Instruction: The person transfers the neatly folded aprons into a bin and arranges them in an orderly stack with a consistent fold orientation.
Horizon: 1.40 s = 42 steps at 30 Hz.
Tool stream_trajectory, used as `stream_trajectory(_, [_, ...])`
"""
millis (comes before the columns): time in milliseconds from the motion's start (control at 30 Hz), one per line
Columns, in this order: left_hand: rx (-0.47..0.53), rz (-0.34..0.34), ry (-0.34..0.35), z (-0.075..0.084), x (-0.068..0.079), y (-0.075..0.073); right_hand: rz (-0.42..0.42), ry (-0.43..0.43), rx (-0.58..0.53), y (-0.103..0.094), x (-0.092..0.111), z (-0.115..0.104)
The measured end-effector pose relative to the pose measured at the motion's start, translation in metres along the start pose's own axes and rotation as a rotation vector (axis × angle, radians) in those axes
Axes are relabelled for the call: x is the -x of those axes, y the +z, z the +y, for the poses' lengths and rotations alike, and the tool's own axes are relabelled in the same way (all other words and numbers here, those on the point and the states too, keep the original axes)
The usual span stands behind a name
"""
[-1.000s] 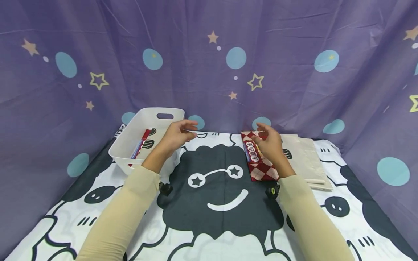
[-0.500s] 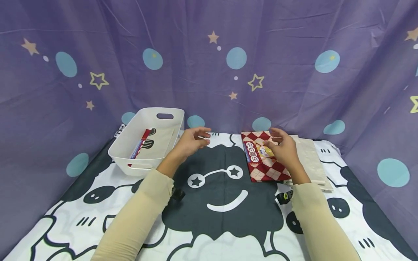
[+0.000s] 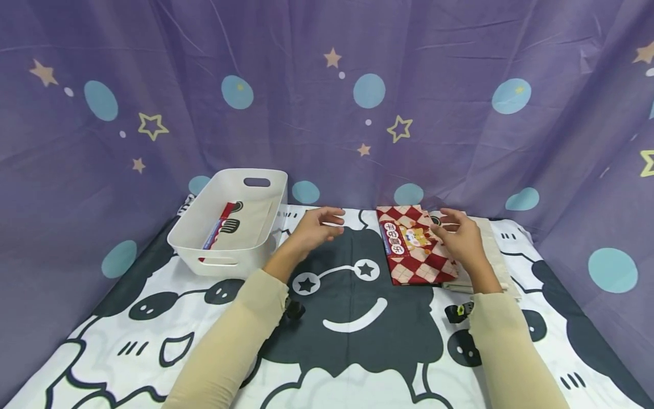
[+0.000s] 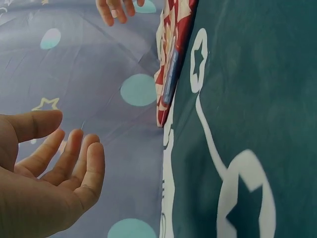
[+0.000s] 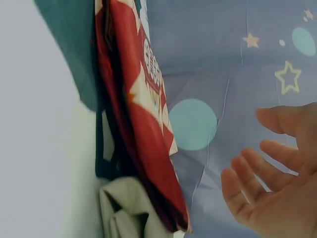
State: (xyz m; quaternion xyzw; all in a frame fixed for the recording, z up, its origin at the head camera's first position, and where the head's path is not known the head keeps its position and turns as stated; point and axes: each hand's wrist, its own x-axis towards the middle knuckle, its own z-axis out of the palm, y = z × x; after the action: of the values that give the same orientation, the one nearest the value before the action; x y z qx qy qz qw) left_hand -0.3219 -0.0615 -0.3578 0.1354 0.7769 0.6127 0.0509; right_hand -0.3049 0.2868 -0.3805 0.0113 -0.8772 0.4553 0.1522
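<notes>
My left hand hovers over the dark sheep print right of the white basket, its fingers loosely bent and holding nothing. Above the folded cloths on the right is my right hand, also holding nothing, with thumb and fingers apart. Beneath and left of it lies a folded red-and-cream diamond-check cloth with a cartoon print and white lettering. It overlaps a folded beige cloth, partly hidden by that hand. In the right wrist view the check cloth's folded edge stands apart from the fingers.
The white plastic basket with handle slots stands at the back left. Inside lies a folded beige cloth with black utensil prints and a red-and-blue strip. A purple curtain hangs behind the table, which a sheep-print tablecloth covers.
Both hands have moved to the right and slightly towards me. The left has left the basket's edge; the right has uncovered more of the check cloth. The cloths and basket have stayed put.
</notes>
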Motion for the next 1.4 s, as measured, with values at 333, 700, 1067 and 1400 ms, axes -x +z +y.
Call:
stream_trajectory(333, [0.022, -0.094, -0.090, -0.011, -0.002, 0.017, -0.081, 0.075, 0.031, -0.010, -0.003, 0.016])
stream_trajectory(700, [0.052, -0.211, -0.224, -0.019, -0.007, 0.040, -0.235, 0.199, 0.033, -0.015, -0.005, 0.027])
stream_trajectory(1067, [0.113, -0.241, -0.278, -0.021, -0.019, 0.068, -0.289, 0.277, 0.093, -0.024, -0.004, 0.033])
stream_trajectory(1400, [0.179, -0.192, -0.383, -0.025, -0.030, 0.090, -0.331, 0.218, 0.171, -0.023, -0.005, 0.035])
